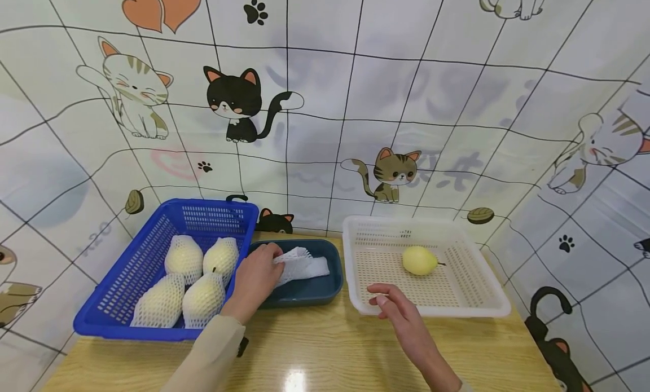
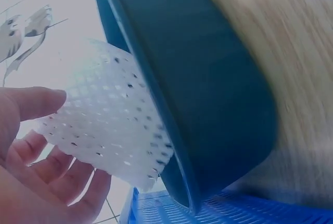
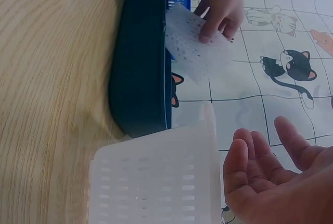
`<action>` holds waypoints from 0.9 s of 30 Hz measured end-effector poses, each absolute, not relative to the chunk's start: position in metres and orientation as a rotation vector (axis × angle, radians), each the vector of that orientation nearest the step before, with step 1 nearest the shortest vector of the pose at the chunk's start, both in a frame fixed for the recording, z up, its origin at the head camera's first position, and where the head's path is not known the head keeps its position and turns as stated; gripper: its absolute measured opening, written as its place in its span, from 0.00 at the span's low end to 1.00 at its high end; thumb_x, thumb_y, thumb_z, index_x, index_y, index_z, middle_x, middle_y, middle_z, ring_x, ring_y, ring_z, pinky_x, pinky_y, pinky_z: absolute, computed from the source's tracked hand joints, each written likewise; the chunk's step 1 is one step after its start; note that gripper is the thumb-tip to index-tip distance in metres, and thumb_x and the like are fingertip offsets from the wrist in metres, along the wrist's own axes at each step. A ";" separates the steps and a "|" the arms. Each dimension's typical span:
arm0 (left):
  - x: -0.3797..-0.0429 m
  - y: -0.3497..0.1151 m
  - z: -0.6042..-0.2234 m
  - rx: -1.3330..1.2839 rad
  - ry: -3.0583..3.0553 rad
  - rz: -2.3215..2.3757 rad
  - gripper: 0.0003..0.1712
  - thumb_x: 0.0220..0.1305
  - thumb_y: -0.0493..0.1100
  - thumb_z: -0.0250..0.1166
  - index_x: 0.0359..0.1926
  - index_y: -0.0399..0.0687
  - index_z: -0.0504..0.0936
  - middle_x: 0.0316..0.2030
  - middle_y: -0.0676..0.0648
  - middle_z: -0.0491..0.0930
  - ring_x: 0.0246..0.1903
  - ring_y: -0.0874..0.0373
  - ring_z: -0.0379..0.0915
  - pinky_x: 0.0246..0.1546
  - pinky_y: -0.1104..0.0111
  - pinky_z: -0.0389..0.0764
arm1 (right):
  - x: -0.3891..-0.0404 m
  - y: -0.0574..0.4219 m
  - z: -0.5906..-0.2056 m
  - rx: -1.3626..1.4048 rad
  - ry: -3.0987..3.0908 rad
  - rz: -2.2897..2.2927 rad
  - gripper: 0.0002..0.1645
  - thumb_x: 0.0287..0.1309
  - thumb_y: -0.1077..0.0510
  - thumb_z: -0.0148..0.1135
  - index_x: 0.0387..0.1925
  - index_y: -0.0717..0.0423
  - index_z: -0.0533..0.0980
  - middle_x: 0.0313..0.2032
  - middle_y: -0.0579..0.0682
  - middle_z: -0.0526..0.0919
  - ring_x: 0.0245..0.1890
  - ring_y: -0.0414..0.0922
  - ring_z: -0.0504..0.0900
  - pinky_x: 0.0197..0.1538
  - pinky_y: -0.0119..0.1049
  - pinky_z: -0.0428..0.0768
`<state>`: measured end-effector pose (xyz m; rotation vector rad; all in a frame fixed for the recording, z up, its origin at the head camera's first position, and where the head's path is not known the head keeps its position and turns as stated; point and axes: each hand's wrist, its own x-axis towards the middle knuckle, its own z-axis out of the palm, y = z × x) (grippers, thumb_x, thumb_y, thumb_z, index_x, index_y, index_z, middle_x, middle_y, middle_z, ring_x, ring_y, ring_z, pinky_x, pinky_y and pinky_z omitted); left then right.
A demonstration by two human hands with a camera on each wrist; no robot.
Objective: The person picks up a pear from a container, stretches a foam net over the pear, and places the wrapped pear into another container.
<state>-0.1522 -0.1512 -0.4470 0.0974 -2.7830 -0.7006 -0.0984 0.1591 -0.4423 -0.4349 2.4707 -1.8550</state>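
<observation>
My left hand [image 1: 259, 272] holds a white foam net sleeve [image 1: 297, 264] by its left end, over the dark teal tray [image 1: 332, 290]. In the left wrist view the sleeve [image 2: 112, 117] lies between the thumb and the fingers and reaches past the tray's rim. Another flat white foam piece [image 1: 319, 267] appears in the tray, partly covered by the sleeve. Above the front left rim of the white basket [image 1: 482, 312] hovers my right hand [image 1: 403, 318], fingers loosely bent and holding nothing. One bare yellow pear [image 1: 419, 260] lies in that basket.
At the left, a blue basket [image 1: 109, 324] contains several pears [image 1: 159, 302] in foam nets. All three containers stand side by side on a wooden table [image 1: 315, 347]. Behind them rises a wall covering [image 1: 315, 127] with printed cats.
</observation>
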 end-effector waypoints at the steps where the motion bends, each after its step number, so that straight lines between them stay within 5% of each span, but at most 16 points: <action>1: -0.150 -0.151 -0.445 0.112 -2.769 -0.733 0.11 0.64 0.41 0.73 0.46 0.45 0.85 0.41 0.45 0.85 0.32 0.52 0.77 0.39 0.54 0.83 | -0.099 0.159 -0.442 -0.433 2.471 -1.854 0.16 0.79 0.56 0.50 0.56 0.54 0.80 0.55 0.51 0.81 0.50 0.39 0.82 0.49 0.40 0.80; 19: -0.139 -0.155 -0.463 0.004 -2.806 -0.806 0.27 0.66 0.45 0.73 0.63 0.41 0.79 0.60 0.38 0.79 0.52 0.42 0.80 0.53 0.47 0.81 | -0.110 0.175 -0.426 -0.517 2.563 -1.795 0.17 0.80 0.56 0.47 0.58 0.58 0.78 0.57 0.54 0.81 0.51 0.42 0.81 0.48 0.39 0.81; 27: -0.107 -0.149 -0.460 -0.053 -2.667 -0.941 0.22 0.67 0.44 0.71 0.60 0.45 0.81 0.57 0.43 0.82 0.54 0.45 0.80 0.52 0.47 0.80 | -0.164 0.219 -0.374 -0.356 2.817 -1.318 0.34 0.79 0.38 0.48 0.70 0.59 0.69 0.67 0.60 0.72 0.63 0.59 0.74 0.57 0.56 0.77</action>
